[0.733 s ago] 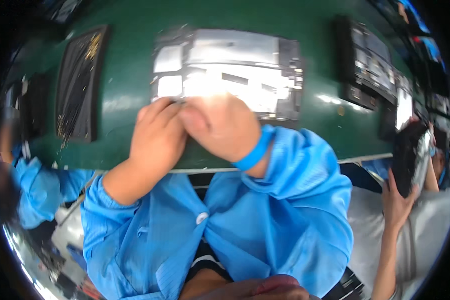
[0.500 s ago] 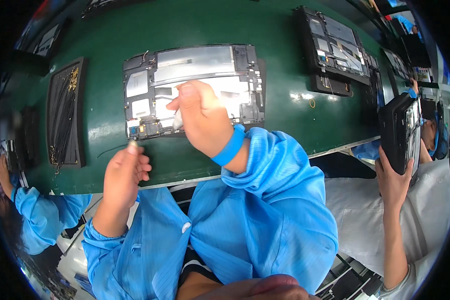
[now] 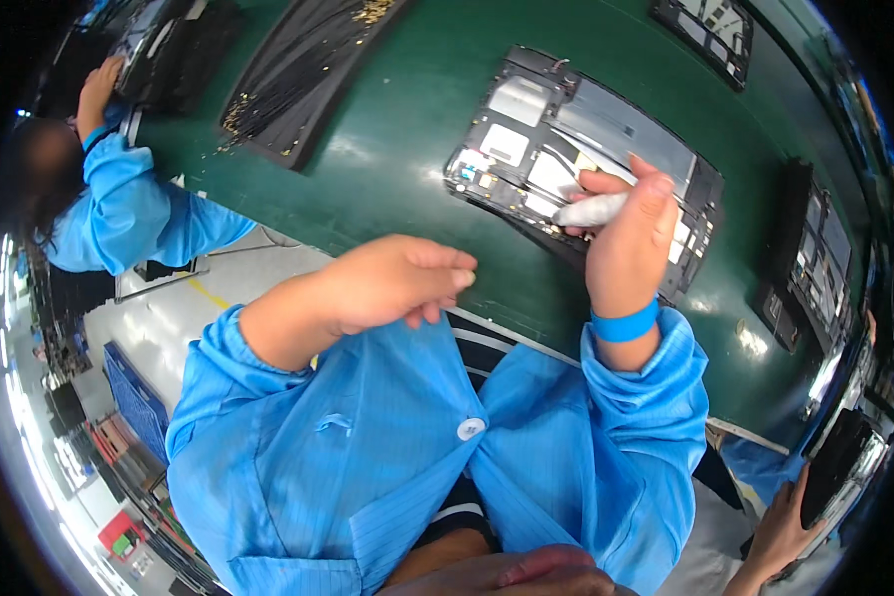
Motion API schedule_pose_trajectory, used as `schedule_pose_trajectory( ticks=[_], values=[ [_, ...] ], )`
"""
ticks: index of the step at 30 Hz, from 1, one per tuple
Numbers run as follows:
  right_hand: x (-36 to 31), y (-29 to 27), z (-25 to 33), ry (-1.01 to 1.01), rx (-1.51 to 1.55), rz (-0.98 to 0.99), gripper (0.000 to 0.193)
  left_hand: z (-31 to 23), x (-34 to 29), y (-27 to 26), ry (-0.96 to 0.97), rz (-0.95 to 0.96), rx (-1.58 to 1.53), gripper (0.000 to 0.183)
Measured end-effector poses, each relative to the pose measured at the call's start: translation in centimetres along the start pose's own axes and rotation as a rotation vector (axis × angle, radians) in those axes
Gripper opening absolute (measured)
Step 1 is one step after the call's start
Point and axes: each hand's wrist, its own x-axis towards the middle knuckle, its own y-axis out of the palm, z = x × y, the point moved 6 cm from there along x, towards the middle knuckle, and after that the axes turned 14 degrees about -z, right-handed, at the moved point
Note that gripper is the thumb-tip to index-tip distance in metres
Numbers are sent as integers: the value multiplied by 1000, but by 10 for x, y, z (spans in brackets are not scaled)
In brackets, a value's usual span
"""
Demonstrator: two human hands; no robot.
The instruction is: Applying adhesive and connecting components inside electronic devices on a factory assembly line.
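A flat black device chassis [image 3: 616, 124], like an opened laptop or tablet with silver panels and small boards, lies tilted on the green table. Over its near edge is my right hand [image 3: 631, 238], a blue band round the wrist. Its thumb presses against a fingertip, and whatever they pinch is hidden. One finger of that hand wears a white cover [image 3: 594, 211] and points at the chassis. My left hand [image 3: 397, 283] hovers left of the chassis at the table's front edge. Its thumb and forefinger are pressed together, and anything between them is too small to make out.
A black tray [image 3: 313, 119] of thin black cables with gold ends lies at the far left. More opened chassis stand at the right, one [image 3: 815, 258] stacked on a dark block, another [image 3: 710, 35] farther back. Co-workers' hands [image 3: 97, 94] show at left and at lower right.
The view has swung, so the chassis and tray appear farther right and turned clockwise. My left hand has moved away from the chassis corner. My right hand stays over the chassis.
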Motion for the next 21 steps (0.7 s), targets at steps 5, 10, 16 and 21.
schedule_pose_trajectory(
  ticks=[5,10,16,21],
  values=[
    [0,6,5,89,21,18,55,11,13,10,-141,93,-144,36],
    [4,24,12,324,-147,238,45,10,25,14,-194,134,-191,36],
    [13,34,11,229,-301,382,41,11,13,15,-304,203,-193,30],
    [14,47,15,-72,-572,662,38,5,26,13,-273,169,-380,31]
  ],
)
